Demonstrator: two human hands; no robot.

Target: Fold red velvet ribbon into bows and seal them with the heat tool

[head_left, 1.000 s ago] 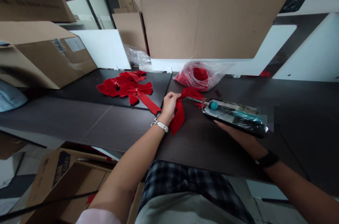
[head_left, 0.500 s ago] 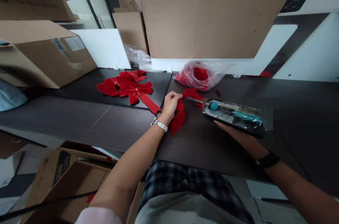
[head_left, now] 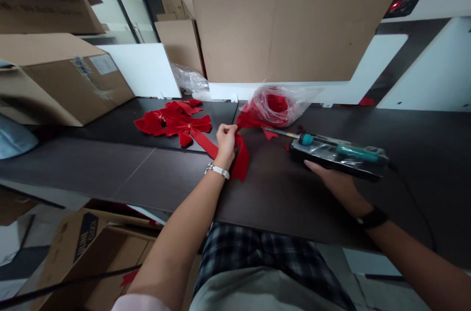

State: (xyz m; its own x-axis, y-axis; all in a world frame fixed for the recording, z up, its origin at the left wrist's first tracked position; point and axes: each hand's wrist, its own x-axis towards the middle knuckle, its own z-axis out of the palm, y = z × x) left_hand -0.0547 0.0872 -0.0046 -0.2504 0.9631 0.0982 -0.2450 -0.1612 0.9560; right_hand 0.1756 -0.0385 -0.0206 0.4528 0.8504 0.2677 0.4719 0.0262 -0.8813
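Note:
My left hand (head_left: 226, 140) pinches a red velvet ribbon bow (head_left: 241, 161) at its middle, and one tail hangs down toward the table's front. To the right, my right hand (head_left: 333, 178) holds a black box from below and in front; most of its fingers are hidden under it. Strapped on top with clear film is a soldering iron (head_left: 355, 152) with teal grips. Its metal tip points left, close to the bow's red cloth but apart from my left fingers. A cable trails from the box's right end.
Several finished red bows (head_left: 188, 127) lie on a black board (head_left: 224, 115) at left. Behind my hands sits a clear bag of red ribbon (head_left: 294, 105). Cardboard boxes (head_left: 69, 85) stand at left, and a large carton (head_left: 294, 16) rises behind. An open carton (head_left: 91, 252) is below the table.
My left hand has moved left with the bow, away from the iron's tip. My right hand and the soldering iron have shifted slightly right, so the gap between them is wider.

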